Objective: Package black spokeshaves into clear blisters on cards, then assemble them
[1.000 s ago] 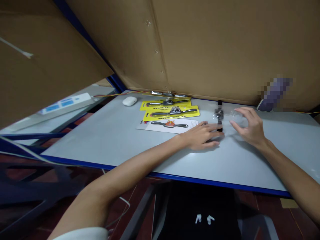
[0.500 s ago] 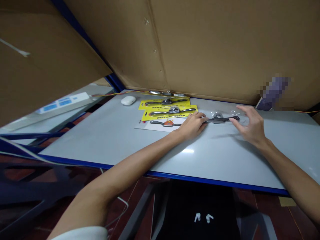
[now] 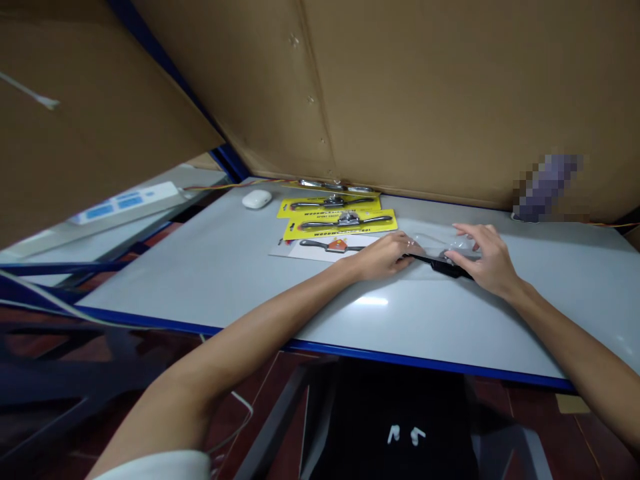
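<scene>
A dark spokeshave (image 3: 445, 268) lies with a clear plastic blister shell (image 3: 425, 243) just above the table. My left hand (image 3: 385, 256) is closed around its left end, the fingertips partly hidden. My right hand (image 3: 487, 261) grips the shell near the spokeshave's right end, thumb in front and fingers curled over the top; that handle is mostly hidden. Beside my left wrist lies a white card (image 3: 295, 249) printed with a spokeshave. Behind it, two yellow-carded spokeshaves (image 3: 345, 220) lie in a row, with another packaged one (image 3: 340, 187) against the cardboard wall.
A white earbud case (image 3: 257, 199) sits at the table's back left. Further left is a power strip (image 3: 125, 203). A blurred purple object (image 3: 547, 187) leans on the cardboard wall (image 3: 425, 100). Two white earbuds (image 3: 406, 435) rest on the black fabric below the table edge.
The spokeshave and its plastic shell have tipped, and the spokeshave has come nearer to me. My right hand has moved left and closed in on the shell; my left hand has curled tighter.
</scene>
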Motion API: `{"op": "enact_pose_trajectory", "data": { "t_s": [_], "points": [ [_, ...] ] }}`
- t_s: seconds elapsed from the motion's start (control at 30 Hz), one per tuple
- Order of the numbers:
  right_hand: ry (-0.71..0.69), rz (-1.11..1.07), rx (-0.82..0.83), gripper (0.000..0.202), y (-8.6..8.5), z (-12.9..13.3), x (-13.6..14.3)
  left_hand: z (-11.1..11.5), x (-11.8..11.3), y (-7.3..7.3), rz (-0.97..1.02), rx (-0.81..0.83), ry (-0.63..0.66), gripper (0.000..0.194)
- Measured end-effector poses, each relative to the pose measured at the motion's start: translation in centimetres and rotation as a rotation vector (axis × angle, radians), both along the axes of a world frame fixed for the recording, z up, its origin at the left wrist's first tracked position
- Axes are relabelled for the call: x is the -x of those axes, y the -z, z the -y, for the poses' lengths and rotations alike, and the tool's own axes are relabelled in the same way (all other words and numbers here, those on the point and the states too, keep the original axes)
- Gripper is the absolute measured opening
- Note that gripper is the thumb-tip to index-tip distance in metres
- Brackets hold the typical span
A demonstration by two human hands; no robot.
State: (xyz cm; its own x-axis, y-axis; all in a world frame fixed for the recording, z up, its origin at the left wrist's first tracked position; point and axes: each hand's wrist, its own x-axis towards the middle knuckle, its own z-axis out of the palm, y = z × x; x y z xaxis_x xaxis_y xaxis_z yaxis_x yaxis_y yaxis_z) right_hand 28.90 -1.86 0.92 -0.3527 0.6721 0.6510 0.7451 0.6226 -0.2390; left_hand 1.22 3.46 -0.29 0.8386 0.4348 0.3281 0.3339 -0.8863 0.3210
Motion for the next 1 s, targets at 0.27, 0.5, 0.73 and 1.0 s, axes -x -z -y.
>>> {"op": "enact_pose_trajectory", "data": {
  "t_s": [0.27, 0.5, 0.73, 1.0],
  "points": [
    [0.017, 0.128, 0.234, 0.055, -1.5, 1.7, 0.8, 0.3, -0.3, 1.0, 0.094, -0.066, -0.038, 0.041],
    [0.004, 0.299, 0.377, 0.081, -2.2, 1.5, -0.1, 0.2, -0.3, 1.3, 0.285, -0.18, -0.118, 0.025],
    [0.04, 0.224, 0.194, 0.064, -1.2, 0.9, 0.0, 1.0, -0.4, 0.6, 0.577, -0.513, -0.03, 0.016],
    [0.141, 0.128, 0.099, 0.052, -1.7, 0.8, -0.3, 0.7, 1.0, -1.4, 0.749, -0.589, -0.157, 0.011]
  ]
}}
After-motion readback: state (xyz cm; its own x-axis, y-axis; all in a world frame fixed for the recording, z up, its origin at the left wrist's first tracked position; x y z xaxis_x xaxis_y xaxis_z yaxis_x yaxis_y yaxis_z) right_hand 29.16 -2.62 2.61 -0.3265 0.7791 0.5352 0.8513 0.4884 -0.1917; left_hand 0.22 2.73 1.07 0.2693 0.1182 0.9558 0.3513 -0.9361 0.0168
